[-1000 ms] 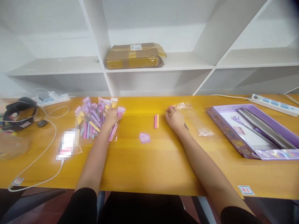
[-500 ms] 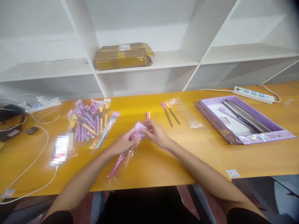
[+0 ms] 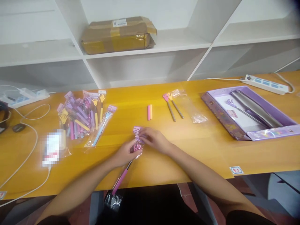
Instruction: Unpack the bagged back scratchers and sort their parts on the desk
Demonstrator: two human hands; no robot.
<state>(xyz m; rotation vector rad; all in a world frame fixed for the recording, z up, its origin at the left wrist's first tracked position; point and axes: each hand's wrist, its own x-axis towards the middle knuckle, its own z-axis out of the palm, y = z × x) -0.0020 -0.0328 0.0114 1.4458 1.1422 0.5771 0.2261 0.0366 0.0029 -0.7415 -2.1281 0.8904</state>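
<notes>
A pink back scratcher [image 3: 120, 181] in a clear plastic bag [image 3: 113, 200] is gripped near its claw end by my left hand [image 3: 125, 153]. Its pink handle slants down past the table's front edge. At the bag's top, my right hand [image 3: 154, 139] pinches the purple printed header [image 3: 136, 129]; the fingertips are partly hidden. Just beyond my hands lie a loose pink handle [image 3: 148, 112] and a yellow one [image 3: 151, 112]. Farther right, pink [image 3: 170, 108] and yellow [image 3: 177, 108] scratcher heads on bare metal rods rest beside an opened clear bag [image 3: 199, 118].
Several bagged back scratchers [image 3: 81, 117] are heaped at the left, near a lit phone [image 3: 52, 148] on a white cable. A purple open box [image 3: 234, 131] at the right holds a scratcher and a grey sleeve-like piece. Power strips [image 3: 267, 84] and a shelved carton [image 3: 114, 39] stand behind.
My view has tipped downward and closer. The bagged pink scratcher has come nearer to me, its lower end now over the table edge. Both hands remain at its top.
</notes>
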